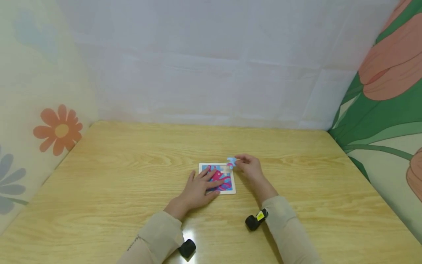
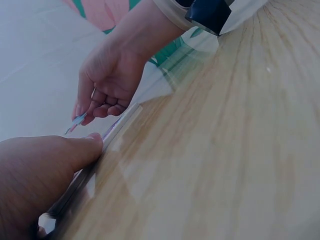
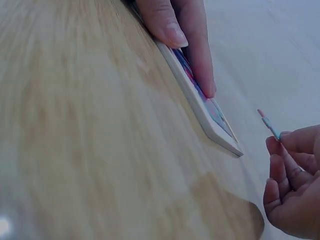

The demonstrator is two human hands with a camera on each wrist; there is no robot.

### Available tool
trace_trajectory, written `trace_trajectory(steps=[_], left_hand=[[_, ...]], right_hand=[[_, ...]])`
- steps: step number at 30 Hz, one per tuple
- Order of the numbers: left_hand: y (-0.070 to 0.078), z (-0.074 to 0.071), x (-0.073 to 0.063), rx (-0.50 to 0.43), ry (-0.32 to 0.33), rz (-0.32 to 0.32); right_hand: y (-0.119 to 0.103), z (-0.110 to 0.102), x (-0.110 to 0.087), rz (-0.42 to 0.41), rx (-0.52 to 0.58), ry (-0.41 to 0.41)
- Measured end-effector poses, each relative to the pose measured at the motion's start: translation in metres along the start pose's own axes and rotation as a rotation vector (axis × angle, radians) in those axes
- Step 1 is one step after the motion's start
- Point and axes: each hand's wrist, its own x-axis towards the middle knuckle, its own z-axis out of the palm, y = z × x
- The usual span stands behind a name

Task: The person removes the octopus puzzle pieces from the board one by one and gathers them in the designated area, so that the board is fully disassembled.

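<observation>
One spread left hand (image 1: 198,189) should steady the white-bordered pink-blue puzzle (image 1: 228,186); the right hand (image 1: 250,168) pinches a thin blue-pink piece (image 1: 232,160).

From the head, looking forward and down from well back, taking in the wide tabletop (image 1: 115,183), the white backdrop (image 1: 214,66) and, small below centre, the left hand (image 1: 197,190), the right hand (image 1: 250,167) and the white-rimmed puzzle board (image 1: 233,183). From the left wrist, peering low and close along the tabletop, tilting steeply, facing the right hand at upper left of the frame, keeping the left hand at lower left. From the right wrist, skimming equally low and near, facing the left hand at upper centre, keeping the right hand at lower right. Between both wrist views, sharing the board's edge and both hands.
</observation>
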Motion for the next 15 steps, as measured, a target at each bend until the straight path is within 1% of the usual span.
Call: trace_trajectory(steps=[6, 11, 15], left_hand=[[0.001, 0.0, 0.0, 0.005, 0.006, 0.0], [0.001, 0.0, 0.001, 0.0, 0.011, 0.004], [0.002, -0.001, 0.001, -0.004, -0.001, 0.009]], right_hand=[[-0.004, -0.007, 0.002, -0.005, 0.005, -0.007], [-0.008, -0.016, 0.004, -0.054, 0.01, -0.032], [-0.009, -0.026, 0.005, -0.069, 0.002, -0.042]])
